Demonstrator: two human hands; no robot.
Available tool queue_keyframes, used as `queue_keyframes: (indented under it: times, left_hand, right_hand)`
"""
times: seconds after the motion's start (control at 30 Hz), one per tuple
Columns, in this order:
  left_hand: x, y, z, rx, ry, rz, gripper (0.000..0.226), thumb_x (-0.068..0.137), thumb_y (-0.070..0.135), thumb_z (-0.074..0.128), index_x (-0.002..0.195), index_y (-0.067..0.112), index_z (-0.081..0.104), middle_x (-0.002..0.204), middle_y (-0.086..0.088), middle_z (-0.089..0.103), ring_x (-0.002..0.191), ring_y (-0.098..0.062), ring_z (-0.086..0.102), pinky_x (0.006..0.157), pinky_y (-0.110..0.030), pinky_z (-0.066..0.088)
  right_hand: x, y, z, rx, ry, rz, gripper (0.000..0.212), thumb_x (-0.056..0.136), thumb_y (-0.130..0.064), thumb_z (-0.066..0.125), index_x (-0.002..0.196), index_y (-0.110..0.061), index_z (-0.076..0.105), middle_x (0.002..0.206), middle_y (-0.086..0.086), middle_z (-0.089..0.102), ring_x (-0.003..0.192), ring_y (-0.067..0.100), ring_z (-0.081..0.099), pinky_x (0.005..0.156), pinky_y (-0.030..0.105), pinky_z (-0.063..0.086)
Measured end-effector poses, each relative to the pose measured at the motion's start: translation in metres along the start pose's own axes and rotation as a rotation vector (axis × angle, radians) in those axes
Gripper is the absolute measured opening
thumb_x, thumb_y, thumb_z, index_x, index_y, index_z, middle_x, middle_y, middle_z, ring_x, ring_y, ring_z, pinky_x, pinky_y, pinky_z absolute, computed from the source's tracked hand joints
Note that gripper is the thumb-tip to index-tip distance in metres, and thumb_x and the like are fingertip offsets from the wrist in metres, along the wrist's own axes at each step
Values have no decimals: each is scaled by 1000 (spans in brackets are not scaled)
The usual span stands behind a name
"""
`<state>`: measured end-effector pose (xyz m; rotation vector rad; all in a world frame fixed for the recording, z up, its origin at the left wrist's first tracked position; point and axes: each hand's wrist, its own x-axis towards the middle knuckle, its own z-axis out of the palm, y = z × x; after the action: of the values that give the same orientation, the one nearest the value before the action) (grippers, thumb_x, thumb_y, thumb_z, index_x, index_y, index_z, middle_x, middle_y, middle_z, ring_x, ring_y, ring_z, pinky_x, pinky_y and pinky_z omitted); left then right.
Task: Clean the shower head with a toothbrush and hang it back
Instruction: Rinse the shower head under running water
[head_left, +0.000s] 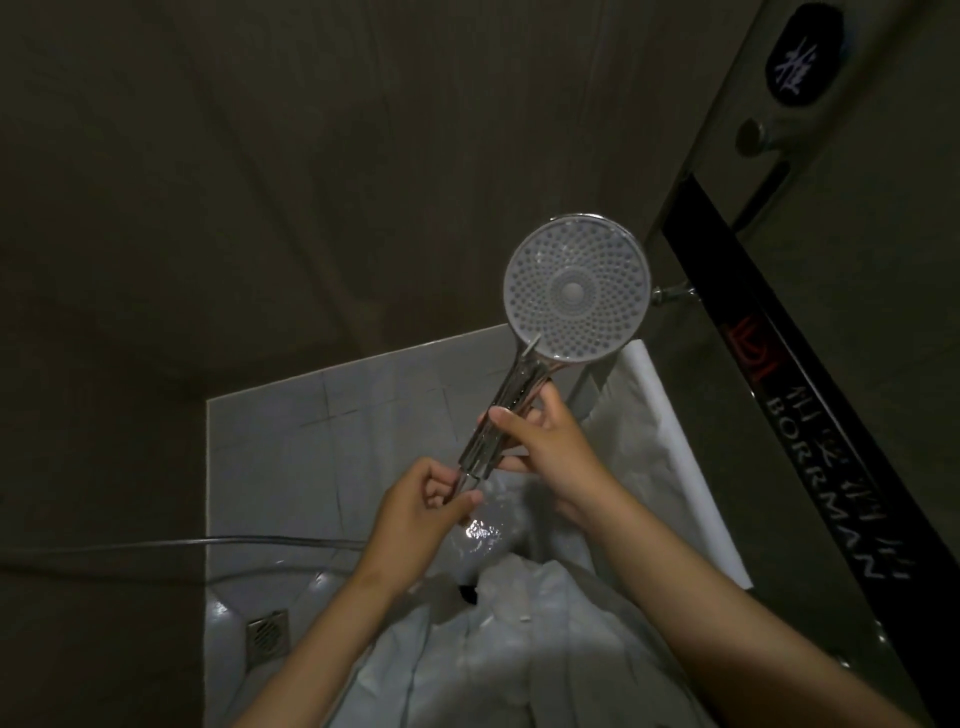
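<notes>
Right hand (550, 447) grips shower head (576, 288) handle near glass door (810, 332).

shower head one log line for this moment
shower head: faces camera | right hand: grips handle | left hand: pinches handle end | hose: trails left

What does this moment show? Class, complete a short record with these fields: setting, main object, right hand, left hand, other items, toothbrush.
Setting: dim shower stall with a pale tiled floor
Main object: shower head, held up, round nozzle face turned to the camera
Right hand: fingers curled round the middle of the handle
Left hand: pinches the handle's lower end
Other items: hose running off left; floor drain at lower left; black door strip at right
Toothbrush: none in view
</notes>
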<state>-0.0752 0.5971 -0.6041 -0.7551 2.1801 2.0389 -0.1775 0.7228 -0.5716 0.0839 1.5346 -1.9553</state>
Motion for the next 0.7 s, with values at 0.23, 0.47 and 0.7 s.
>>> queue_keyframes:
  times: [0.23, 0.47, 0.7]
  left_hand:
    - [-3, 0, -12, -69, -226, -4, 14, 92, 13, 57, 81, 4, 56, 62, -2, 64, 53, -13, 57, 59, -20, 47]
    - [-12, -2, -17, -128, -232, -120, 28, 89, 36, 54, 87, 9, 63, 67, -3, 67, 43, -12, 53, 46, -19, 41]
    - [-25, -6, -24, -125, 59, -7, 28, 74, -2, 74, 90, 7, 53, 68, -2, 60, 42, -5, 47, 40, -16, 36]
  right_hand:
    - [-8, 2, -1, 22, 4, -10, 19, 92, -5, 55, 100, -20, 46, 96, 12, 64, 80, 16, 65, 57, 28, 57]
    - [-15, 5, 8, -1, -27, -18, 17, 91, -6, 56, 99, -19, 47, 96, 11, 66, 80, 16, 66, 60, 29, 58]
    - [-19, 10, 18, 6, -18, -33, 19, 91, -8, 56, 104, -18, 46, 93, 7, 68, 75, 11, 69, 64, 32, 58]
